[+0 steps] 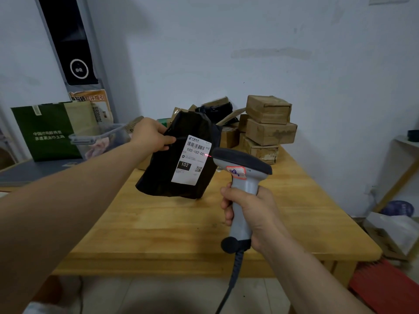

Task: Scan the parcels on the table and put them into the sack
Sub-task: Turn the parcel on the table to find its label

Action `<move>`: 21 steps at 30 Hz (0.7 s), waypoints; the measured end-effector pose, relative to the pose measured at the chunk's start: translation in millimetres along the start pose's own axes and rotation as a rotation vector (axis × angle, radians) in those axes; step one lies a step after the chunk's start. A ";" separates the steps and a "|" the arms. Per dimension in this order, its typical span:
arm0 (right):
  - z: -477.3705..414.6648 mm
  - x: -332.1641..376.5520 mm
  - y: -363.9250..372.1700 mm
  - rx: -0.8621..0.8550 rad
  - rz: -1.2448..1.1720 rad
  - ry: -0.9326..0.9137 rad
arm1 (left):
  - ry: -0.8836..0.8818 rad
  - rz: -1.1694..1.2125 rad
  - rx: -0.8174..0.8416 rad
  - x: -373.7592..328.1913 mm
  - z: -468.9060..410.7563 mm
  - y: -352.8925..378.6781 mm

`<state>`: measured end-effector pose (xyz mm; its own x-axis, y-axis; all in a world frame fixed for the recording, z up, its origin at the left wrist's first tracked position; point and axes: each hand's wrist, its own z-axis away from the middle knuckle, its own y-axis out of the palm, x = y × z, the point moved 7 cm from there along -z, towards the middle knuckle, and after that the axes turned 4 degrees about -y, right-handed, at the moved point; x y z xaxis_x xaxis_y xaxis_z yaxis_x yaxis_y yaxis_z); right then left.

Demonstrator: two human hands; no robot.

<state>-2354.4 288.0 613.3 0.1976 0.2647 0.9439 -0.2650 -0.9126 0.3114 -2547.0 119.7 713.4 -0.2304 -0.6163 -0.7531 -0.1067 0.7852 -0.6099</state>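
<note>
Half through scanning: gripped black plastic parcel [163,173] in left hand [150,134], clenched grey corded scanner [243,168] in right hand [251,211], likely needed red beam [208,155] nudged onto black printed barcode [196,146].

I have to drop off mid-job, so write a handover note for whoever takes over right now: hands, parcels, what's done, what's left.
Left hand: grips the black parcel by its upper edge, held up over the table, with the label facing the scanner.
Right hand: holds the scanner by its handle. Its red light falls on the label's right edge, below the barcode.
Brown boxes and other parcels are piled at the table's far side.
Left to do: finish this scan, sack the parcel, then work through the pile.
A green bag stands at left; I cannot tell whether it is the sack.
</note>
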 end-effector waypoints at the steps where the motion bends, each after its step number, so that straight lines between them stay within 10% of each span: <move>1: -0.1 0.5 0.4 -0.002 0.000 -0.002 | -0.001 0.001 -0.001 0.0 0.2 -0.6; 21: -3.8 4.2 0.9 -0.011 0.009 -0.020 | 0.071 -0.161 -0.066 -9.1 7.7 -6.2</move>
<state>-2357.4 289.5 618.0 0.2143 0.2497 0.9443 -0.2769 -0.9116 0.3039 -2536.8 120.0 722.2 -0.2727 -0.7305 -0.6261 -0.2104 0.6803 -0.7021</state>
